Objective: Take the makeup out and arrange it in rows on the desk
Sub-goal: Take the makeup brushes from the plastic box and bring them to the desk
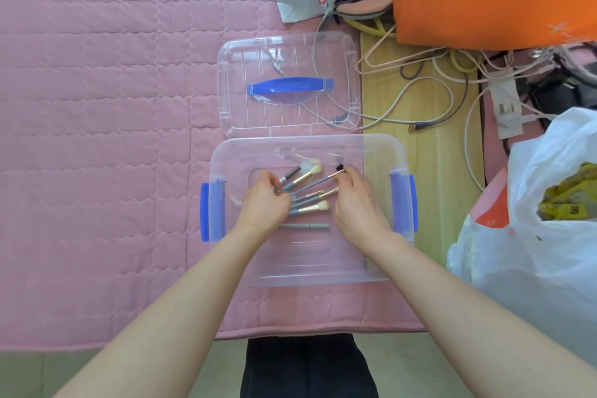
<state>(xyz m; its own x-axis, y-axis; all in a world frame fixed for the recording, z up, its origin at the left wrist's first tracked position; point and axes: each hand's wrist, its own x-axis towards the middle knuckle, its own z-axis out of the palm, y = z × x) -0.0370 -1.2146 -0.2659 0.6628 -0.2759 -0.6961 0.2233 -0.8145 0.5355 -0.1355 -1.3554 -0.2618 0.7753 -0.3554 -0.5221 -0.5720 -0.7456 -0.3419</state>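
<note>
Brushes point(308, 192) in box point(223, 155): light, stiff, soft tips; left hand point(263, 203) is gripping handle ends, right hand point(357, 203) is pinching one nr bristles.

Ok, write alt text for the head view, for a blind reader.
Two hands reach into a clear plastic box on a pink quilt: the left hand grips a fan of makeup brushes by their handles, the right hand touches their bristle ends. The lid lies beyond.
</note>
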